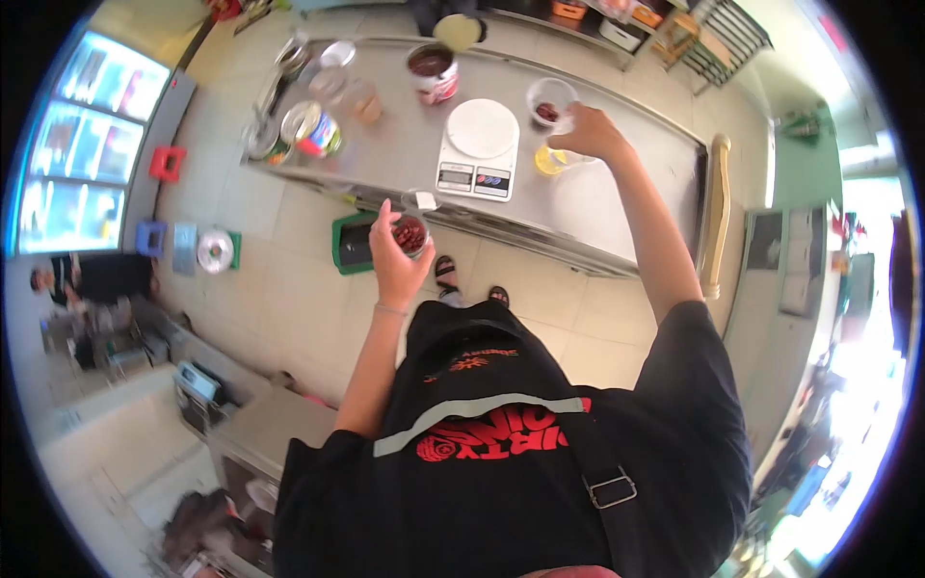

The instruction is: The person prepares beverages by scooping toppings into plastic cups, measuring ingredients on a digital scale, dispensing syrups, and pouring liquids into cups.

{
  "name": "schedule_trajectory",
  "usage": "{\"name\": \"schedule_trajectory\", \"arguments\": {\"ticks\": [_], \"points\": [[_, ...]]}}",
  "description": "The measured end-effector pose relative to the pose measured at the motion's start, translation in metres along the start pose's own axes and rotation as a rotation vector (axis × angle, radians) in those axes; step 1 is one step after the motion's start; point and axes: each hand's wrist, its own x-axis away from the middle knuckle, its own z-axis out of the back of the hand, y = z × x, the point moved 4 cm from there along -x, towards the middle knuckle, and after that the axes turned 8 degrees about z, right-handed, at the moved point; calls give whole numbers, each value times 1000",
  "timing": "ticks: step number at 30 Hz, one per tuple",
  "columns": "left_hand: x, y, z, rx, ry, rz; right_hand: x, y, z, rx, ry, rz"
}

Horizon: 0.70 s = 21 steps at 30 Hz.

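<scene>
My left hand (393, 252) is wrapped round a small clear cup of dark red beans (411, 234), held in front of the table's near edge. Just beyond it, a clear round piece with a white patch (422, 200) shows at that edge. My right hand (593, 133) reaches over the table with its fingers bent together, at something pale and see-through that I cannot make out. Beside those fingers is a clear tub (551, 96) with some dark red contents. A yellow item (549, 160) lies just below them. Left of this hand stands a white kitchen scale (481, 144).
On the steel table (385, 159) stand a bucket with dark contents (433, 73), a large labelled can (311, 129) and several clear containers. A green bin (355, 243) is on the floor by the near edge. Another person (106, 277) is far to the left.
</scene>
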Motion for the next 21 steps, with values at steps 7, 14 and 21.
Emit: {"name": "schedule_trajectory", "arguments": {"ticks": [7,14,21], "points": [[73,-66,115,-18,201,184,-1,31,18,265,44,115],[90,-185,252,-28,407,378,56,-158,62,403,147,66],[41,-285,386,37,313,387,57,-367,12,-104,49,-48]]}}
